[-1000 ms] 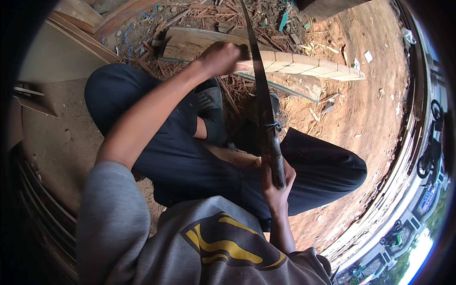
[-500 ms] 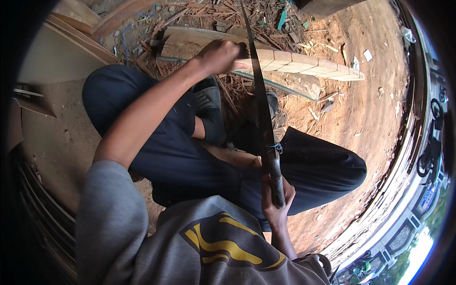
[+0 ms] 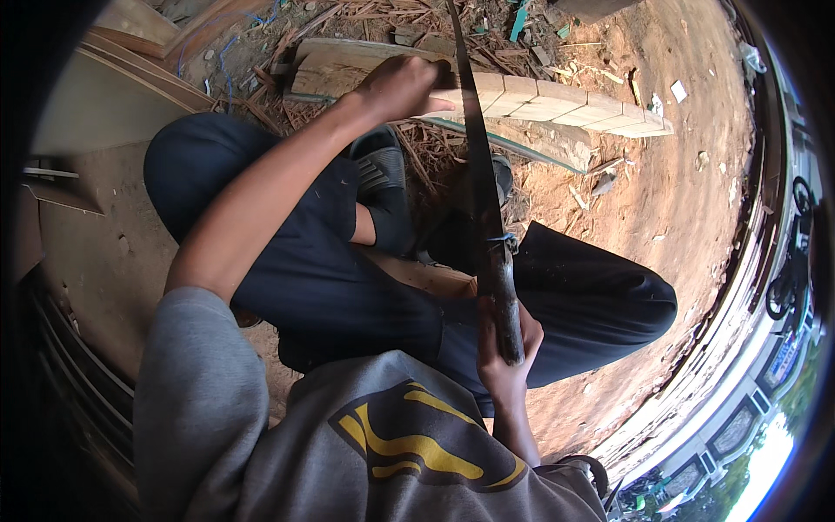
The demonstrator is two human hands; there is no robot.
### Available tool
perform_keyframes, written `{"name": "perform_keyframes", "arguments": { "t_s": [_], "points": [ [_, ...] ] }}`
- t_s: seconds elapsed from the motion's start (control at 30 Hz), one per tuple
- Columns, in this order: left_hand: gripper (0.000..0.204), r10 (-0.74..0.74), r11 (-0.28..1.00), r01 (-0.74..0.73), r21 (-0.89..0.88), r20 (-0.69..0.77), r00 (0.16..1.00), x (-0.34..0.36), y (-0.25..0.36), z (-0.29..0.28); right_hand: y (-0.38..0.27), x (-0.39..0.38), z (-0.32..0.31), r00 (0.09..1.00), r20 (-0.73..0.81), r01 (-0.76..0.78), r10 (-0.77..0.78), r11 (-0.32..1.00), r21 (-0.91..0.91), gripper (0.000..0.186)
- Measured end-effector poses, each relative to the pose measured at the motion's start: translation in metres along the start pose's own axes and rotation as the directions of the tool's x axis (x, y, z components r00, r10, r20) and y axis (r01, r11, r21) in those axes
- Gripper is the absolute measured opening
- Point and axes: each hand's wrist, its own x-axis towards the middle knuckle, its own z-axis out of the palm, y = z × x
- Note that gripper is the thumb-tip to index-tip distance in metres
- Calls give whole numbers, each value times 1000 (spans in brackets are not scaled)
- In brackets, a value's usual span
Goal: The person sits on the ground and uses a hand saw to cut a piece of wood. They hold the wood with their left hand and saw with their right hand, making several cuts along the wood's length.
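Dirt ground (image 3: 665, 200) bears wood scraps (image 3: 361, 17) (a saw (image 3: 480, 174) partly blocks them).

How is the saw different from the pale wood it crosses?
The saw is dark; the wood is pale. The saw points mostly forward; the wood runs mostly sideways. The saw has a rounded handle; the wood shows none. Both are long and narrow.

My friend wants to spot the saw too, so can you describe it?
Find the dark trousers, then the right hand in front of them. It grips the saw, which points up past the left hand. Unlike the pale wood, it's long, thin and dark, with a blue tie near its handle.
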Motion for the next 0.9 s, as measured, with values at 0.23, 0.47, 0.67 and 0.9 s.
{"name": "perform_keyframes", "arguments": {
  "t_s": [0.23,0.47,0.67,0.9],
  "points": [
    [60,114,993,-119,-14,-199,973,0,-12,18,-1,-2,7,994,-61,95,-96,995,-17,13],
    [56,6,1000,-9,-26,-112,994,6,-3,12,1,33,17,998,-38,52,-50,998,42,14],
    [51,75,996,-83,-40,-158,985,1,-11,18,1,-9,-1,998,-32,46,-47,998,-38,13],
    [61,87,993,-102,-61,-203,975,0,-12,19,-8,33,9,1000,20,-24,23,999,48,8]
  ]
}}
